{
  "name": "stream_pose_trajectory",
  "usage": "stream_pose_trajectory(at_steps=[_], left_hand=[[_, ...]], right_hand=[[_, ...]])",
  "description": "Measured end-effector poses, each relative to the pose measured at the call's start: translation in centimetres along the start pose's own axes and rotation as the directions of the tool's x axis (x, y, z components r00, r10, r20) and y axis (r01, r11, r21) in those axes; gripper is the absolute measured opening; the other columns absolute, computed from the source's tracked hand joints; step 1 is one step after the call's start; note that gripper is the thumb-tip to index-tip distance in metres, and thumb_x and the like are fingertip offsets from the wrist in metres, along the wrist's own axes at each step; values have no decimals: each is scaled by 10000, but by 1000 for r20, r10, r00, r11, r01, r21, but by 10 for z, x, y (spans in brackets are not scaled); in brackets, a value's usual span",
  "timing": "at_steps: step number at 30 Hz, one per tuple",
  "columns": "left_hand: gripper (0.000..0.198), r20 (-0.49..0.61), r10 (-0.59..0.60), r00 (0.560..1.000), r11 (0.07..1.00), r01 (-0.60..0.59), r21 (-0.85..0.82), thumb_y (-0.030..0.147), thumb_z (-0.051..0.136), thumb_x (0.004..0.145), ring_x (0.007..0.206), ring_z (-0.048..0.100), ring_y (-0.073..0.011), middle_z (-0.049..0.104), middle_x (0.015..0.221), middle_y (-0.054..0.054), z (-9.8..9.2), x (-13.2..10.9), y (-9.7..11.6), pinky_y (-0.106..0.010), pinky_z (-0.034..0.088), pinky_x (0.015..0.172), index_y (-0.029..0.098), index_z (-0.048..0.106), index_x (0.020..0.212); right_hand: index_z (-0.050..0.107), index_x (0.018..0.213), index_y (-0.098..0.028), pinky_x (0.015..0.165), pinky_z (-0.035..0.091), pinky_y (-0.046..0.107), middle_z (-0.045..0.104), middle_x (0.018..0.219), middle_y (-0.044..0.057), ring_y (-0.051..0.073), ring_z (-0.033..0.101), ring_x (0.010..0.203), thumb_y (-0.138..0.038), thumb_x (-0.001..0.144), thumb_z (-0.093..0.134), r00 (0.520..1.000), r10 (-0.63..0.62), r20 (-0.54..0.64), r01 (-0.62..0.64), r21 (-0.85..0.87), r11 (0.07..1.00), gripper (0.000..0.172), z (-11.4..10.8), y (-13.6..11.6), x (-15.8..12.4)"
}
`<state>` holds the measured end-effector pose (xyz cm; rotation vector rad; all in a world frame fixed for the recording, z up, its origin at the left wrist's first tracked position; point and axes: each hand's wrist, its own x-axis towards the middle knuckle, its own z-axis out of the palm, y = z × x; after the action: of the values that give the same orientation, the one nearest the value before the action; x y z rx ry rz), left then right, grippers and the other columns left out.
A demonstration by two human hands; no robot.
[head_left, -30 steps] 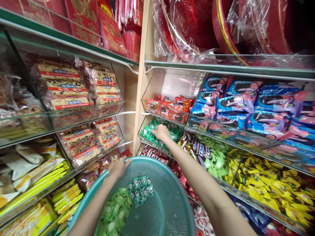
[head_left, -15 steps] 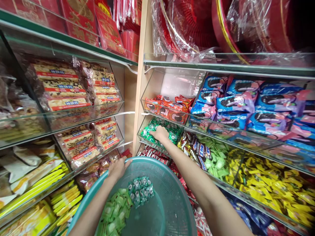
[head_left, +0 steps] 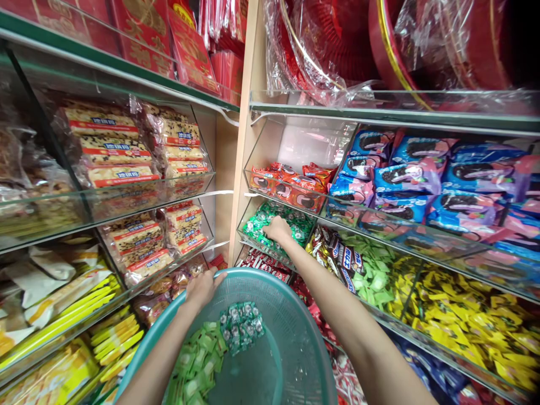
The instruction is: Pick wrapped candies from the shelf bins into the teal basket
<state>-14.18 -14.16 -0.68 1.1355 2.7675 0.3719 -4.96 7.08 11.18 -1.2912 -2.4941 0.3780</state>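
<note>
My left hand (head_left: 202, 289) is closed over the rim of a teal plastic basket (head_left: 295, 337). Inside the basket lie a heap of light-green wrapped candies (head_left: 198, 360) and a neat cluster of dark-green wrapped candies (head_left: 242, 326). My right hand (head_left: 278, 229) reaches into a shelf compartment of shiny green-wrapped candies (head_left: 257, 219). Its fingers are curled down among them, and their tips are hidden, so what they hold does not show.
Chocolate bars (head_left: 343, 256), light-green candies (head_left: 373, 270) and yellow-wrapped candies (head_left: 459, 315) fill compartments to the right. Above are blue snack packs (head_left: 415, 171) behind a clear shelf lip (head_left: 422, 239). A wooden divider (head_left: 239, 185) separates these from packaged pastries (head_left: 118, 146).
My right hand has drawn its fingers in more tightly over the green candies. My left hand stays on the basket rim, and the view has shifted slightly.
</note>
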Motion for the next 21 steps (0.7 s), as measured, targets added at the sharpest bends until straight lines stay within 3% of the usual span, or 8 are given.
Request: stream_pose_trajectory(at_steps=[7,14,17,21], left_hand=[[533,-2,21,1000,1000,-21,-2,565,222,873,966,626,-278,681,993,-140,0,1,1,-376,454,792,218,582,1059],[537,16,9,1000,1000,-9,8,565,235,871,978,624,-267,678,1021,-137,-2,1,3,-358,448,806,222,563,1122],[555,13,21,1000,1000,-21,23,573,217,869,956,631,-273,683,993,-139,-3,1,6,-360,453,790,220,572,1107],[562,10,25,1000,999,-25,24,578,202,868,959,628,-281,681,1002,-137,-4,1,8,-370,457,784,223,576,1091]], right_hand=[[698,837,-164,616,427,220,700,857,93,178,641,777,-274,731,552,999,45,-9,-43,129,991,211,-8,8,-4],[668,660,-178,647,395,190,679,695,29,126,607,694,-311,812,482,978,-99,-185,142,238,961,275,-14,22,-6],[666,713,-164,646,403,188,671,689,20,119,588,659,-337,835,462,956,-176,-237,252,347,904,294,-19,17,-23],[656,776,-154,616,419,186,661,704,12,115,574,647,-342,819,491,935,-334,-121,341,576,743,255,1,4,-67]])
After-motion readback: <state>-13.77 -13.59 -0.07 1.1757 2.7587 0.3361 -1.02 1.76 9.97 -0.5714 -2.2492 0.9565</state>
